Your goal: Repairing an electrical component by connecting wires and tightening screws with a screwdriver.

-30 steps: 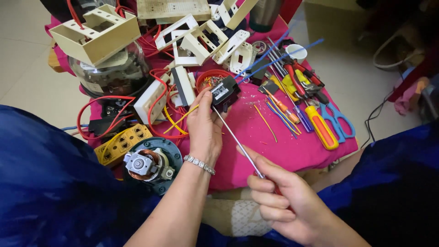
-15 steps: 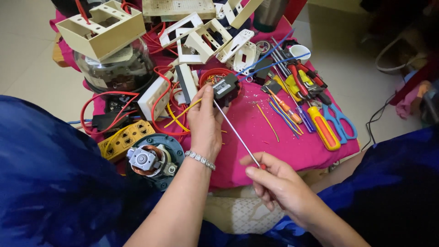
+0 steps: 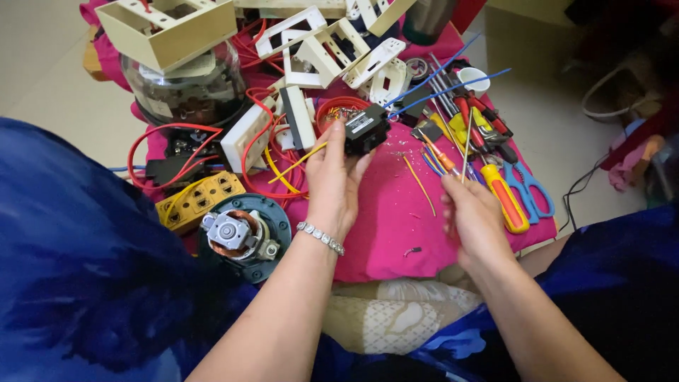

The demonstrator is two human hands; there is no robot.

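Pink cloth (image 3: 382,212) is spread over the surface, and many parts are laid on it. A small black box (image 3: 366,129) is held up above the cloth by the left hand (image 3: 332,180), with the grip clamped tight around it. A thin metal rod (image 3: 466,145) is held upright by the right hand (image 3: 474,223), with the grip closed on its lower end. The two hands are kept a little apart. A round motor (image 3: 240,230) is seen near the left wrist. An orange screwdriver (image 3: 503,198) is laid just beside the right hand.
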